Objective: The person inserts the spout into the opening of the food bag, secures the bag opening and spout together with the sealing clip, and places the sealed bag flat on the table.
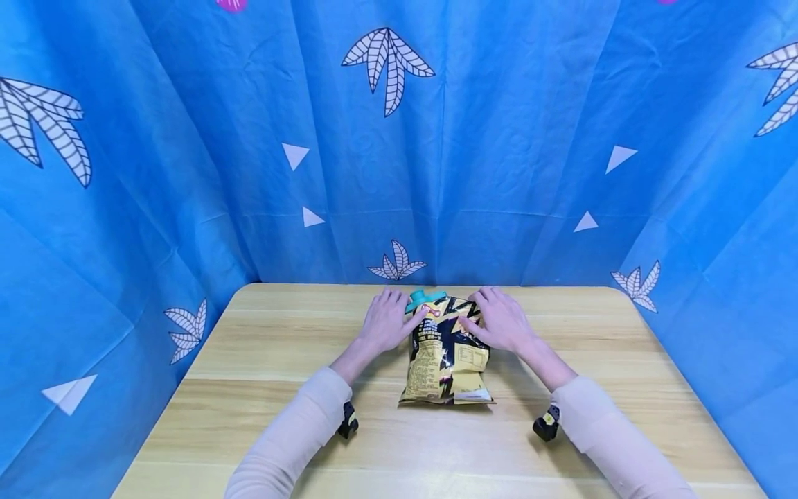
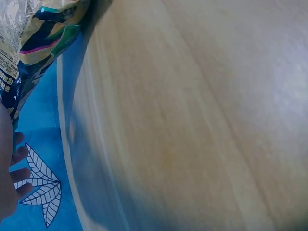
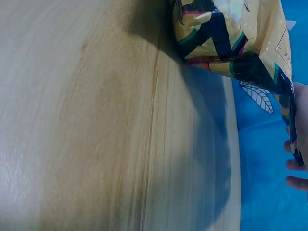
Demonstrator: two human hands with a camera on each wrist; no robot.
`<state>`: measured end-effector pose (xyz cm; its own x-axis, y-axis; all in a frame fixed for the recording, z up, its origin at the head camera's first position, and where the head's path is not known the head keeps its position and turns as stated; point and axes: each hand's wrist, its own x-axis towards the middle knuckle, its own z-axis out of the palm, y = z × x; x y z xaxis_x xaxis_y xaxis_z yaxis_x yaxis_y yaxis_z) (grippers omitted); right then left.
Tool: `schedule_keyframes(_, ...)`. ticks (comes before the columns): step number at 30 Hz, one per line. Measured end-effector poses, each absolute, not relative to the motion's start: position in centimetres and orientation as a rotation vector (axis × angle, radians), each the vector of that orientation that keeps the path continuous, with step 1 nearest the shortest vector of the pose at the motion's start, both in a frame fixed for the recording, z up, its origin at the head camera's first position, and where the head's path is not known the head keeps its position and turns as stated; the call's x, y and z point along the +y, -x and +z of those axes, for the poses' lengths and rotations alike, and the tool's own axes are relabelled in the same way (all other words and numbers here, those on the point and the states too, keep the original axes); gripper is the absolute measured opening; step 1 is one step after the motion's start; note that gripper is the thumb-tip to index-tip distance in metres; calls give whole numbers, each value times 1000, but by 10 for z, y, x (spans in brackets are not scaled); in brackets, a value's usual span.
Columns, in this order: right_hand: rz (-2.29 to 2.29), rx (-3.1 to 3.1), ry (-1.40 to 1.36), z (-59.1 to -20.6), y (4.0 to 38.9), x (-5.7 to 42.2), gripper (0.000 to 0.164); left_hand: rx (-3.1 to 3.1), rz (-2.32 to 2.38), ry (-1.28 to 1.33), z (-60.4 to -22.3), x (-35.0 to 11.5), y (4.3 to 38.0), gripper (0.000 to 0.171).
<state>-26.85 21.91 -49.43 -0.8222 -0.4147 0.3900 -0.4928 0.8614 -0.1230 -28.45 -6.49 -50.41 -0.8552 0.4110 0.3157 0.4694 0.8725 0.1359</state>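
A black and gold snack bag (image 1: 430, 367) stands tilted on the wooden table, printed side toward me. My left hand (image 1: 384, 320) pinches its top left corner, thumb in front and the other fingers behind. At the top right corner my right hand (image 1: 501, 322) grips the bag in the same way. A teal plastic piece (image 1: 419, 298), perhaps a bag clip, shows behind the top edge beside my left fingers; its lower part is hidden. In the wrist views, the bag's sides (image 2: 38, 38) and lower body (image 3: 216, 38) appear above the table, with my hands cut off at the frame edges.
The light wooden table (image 1: 262, 395) has rounded far corners. A blue curtain (image 1: 499, 138) with leaf and triangle prints hangs behind it and along both sides. Black wrist devices (image 1: 546, 424) sit under both forearms.
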Motion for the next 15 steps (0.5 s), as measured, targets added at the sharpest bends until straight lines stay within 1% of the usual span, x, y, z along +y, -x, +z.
schedule_keyframes(7, 315, -2706, -669, -501, 270, 218, 56, -2791, -296, 667, -510, -66, 285, 68)
schedule_keyframes(15, 303, -2760, -671, -509, 271, 217, 57, -2834, -279, 661, -516, -65, 285, 75)
